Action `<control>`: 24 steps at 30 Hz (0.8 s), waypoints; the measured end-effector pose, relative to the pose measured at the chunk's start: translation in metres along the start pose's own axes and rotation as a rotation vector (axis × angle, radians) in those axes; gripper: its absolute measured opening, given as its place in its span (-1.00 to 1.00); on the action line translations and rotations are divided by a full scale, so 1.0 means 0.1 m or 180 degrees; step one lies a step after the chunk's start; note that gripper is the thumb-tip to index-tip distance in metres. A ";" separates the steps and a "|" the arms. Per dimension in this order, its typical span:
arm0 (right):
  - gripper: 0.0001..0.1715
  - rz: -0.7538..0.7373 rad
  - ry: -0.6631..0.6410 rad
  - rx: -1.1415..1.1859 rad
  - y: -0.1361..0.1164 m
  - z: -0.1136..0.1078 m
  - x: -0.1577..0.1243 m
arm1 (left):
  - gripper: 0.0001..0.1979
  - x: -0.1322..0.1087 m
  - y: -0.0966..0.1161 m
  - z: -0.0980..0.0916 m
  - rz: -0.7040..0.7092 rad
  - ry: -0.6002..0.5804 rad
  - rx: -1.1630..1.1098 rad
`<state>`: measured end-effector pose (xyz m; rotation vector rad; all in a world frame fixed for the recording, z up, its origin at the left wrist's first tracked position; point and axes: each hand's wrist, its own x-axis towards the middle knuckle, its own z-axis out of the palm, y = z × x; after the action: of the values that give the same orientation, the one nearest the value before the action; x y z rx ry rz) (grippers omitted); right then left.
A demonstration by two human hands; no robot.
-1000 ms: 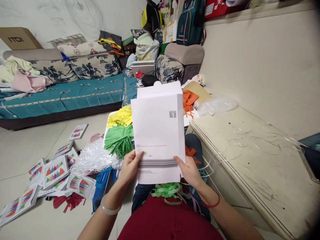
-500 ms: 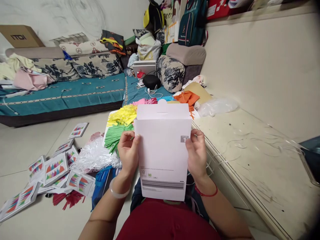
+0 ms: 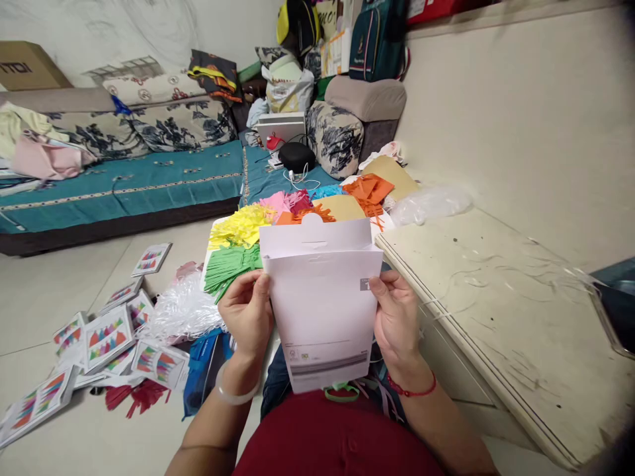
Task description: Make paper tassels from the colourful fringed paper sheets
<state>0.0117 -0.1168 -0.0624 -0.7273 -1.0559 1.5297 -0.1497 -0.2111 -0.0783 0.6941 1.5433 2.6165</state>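
Carton (image 3: 323,301) between packets (image 3: 108,338) and cabinet (image 3: 506,350)

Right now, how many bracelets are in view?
2: a white bangle on the left wrist, a red bracelet on the right wrist.

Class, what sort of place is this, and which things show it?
Probably a living room at home: a sofa with a teal cover, patterned cushions along its back, and backpacks piled in the corner.

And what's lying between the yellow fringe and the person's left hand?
The green fringe lies between the yellow fringe and the left hand, as the head view shows.
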 end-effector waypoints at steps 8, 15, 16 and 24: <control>-0.65 -0.0413 0.0135 0.0013 0.04 0.01 -0.01 | -0.81 -0.01 0.07 -0.05 0.0416 -0.0221 0.0296; -0.73 -0.0693 0.0071 -0.0143 0.12 -0.08 -0.07 | -0.84 -0.06 0.05 -0.02 0.0209 -0.0083 0.0504; -0.73 -0.0675 0.0086 -0.0137 0.13 -0.08 -0.07 | -0.84 -0.06 0.04 -0.03 0.0204 -0.0071 0.0487; -0.70 -0.0680 0.0436 -0.0327 0.20 -0.07 -0.04 | -0.84 -0.12 0.02 -0.07 0.0080 -0.0090 0.0388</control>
<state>0.0099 -0.1195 -0.0838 -0.7538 -1.0784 1.2338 -0.1412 -0.2206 -0.0840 0.7595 1.7088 2.5352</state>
